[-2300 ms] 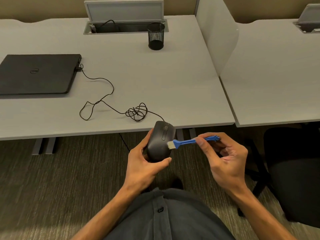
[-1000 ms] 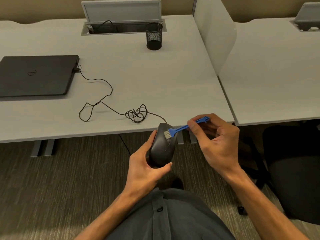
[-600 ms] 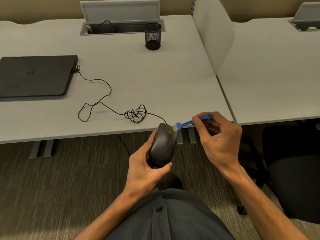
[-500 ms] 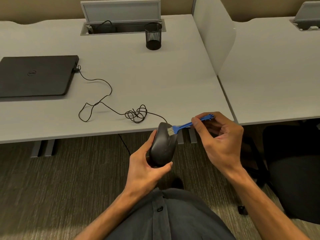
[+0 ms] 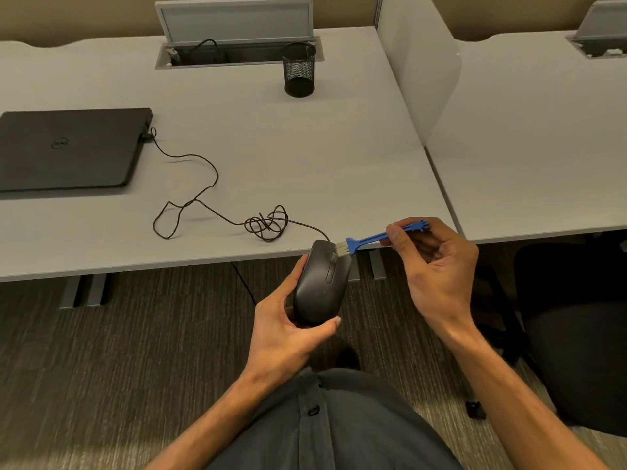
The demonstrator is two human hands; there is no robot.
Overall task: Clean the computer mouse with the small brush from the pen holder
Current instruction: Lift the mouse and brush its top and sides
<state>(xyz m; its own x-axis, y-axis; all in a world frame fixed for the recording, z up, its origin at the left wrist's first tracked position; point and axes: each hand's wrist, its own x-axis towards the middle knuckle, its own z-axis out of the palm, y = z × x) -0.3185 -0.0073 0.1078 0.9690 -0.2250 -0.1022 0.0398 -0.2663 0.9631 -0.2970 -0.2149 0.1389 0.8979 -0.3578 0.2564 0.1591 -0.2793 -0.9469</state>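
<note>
Grey desk (image 5: 271,147). Closed laptop (image 5: 68,149) at left, tangled cable (image 5: 203,215) nearer, mesh pen holder (image 5: 299,70) far, upright.

An office: 2 grey desks (image 5: 305,157) split by a divider panel (image 5: 417,72), closed laptop (image 5: 71,147), carpeted floor (image 5: 118,351).

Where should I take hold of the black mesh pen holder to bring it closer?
Grip the black mesh pen holder around its round wall, near the middle, coming from the front. It stands upright on the grey desk with an open rim, and bare desk lies in front of it.
</note>
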